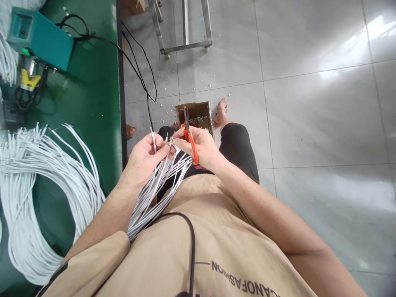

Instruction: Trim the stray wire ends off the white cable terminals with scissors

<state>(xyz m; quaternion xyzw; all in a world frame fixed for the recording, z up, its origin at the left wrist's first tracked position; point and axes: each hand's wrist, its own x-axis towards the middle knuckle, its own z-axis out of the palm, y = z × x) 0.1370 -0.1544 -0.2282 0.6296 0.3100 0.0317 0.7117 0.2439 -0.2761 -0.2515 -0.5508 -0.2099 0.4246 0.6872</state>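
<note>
My left hand (147, 154) is closed around the ends of white cables (154, 140), with a stripped tip poking up above the fingers. Right beside it, my right hand (199, 144) holds red-handled scissors or snips (194, 148) in the palm, blades pointing away from me. The thumb and forefinger of that hand pinch near a cable end close to the left fingertips. From both hands a bundle of white cables (154, 181) hangs down across my lap. Which single strand the right fingertips touch is hard to make out.
On the green table (102, 95) at left lie a large coil of white cables (77, 198) and a teal box-shaped device (46, 39) with black cords. A cardboard box (194, 108) holding small scraps stands on the floor between my legs. A metal wheeled frame (185, 47) is beyond.
</note>
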